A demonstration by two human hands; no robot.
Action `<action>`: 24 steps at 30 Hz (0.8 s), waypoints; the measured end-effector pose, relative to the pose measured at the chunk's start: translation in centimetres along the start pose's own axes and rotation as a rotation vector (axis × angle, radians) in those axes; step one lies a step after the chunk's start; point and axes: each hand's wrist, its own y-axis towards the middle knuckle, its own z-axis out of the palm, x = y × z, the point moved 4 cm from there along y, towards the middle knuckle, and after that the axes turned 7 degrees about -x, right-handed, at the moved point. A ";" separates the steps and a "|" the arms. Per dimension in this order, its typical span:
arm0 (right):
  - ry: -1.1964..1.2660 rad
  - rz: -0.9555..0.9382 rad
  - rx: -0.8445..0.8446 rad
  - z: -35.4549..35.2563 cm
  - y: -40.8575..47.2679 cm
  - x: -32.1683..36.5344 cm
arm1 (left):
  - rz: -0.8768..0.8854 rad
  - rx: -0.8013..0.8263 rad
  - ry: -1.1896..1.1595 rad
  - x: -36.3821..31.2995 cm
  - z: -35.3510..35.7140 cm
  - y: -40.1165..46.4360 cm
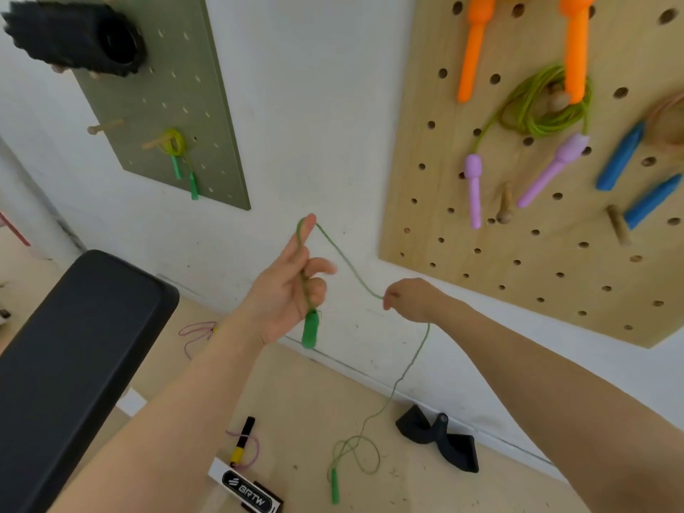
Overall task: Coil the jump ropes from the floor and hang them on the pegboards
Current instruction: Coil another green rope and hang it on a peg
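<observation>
Rope (348, 264) is thin, floppy cord: one handle (310, 329) hangs under the left hand (287, 290), cord looped over its finger, other handle (335, 485) on the floor. Right hand (411, 299) pinches the cord mid-span. I'd grab near the handles; it looks light and tangle-prone.

We face a white wall (325, 105) meeting a light wooden floor (303, 394); a black padded bench (74, 346) stands at our left under even, soft light.
</observation>
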 end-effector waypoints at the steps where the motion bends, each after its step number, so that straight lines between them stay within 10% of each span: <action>1: -0.054 -0.052 0.042 0.1 -0.2 1.4 | -0.016 0.031 0.080 0.4 0.4 0.2; 8: -0.094 -0.476 0.064 -2.4 -3.7 9.5 | 0.019 -0.042 0.728 3.4 0.2 1.3; 16: 0.422 -0.302 -0.379 -7.6 -3.3 6.7 | -0.243 -0.006 0.044 2.8 -0.4 0.3; 24: 0.638 0.050 -0.068 0.4 -1.1 3.1 | 0.142 -0.027 -0.221 -2.5 -0.2 0.4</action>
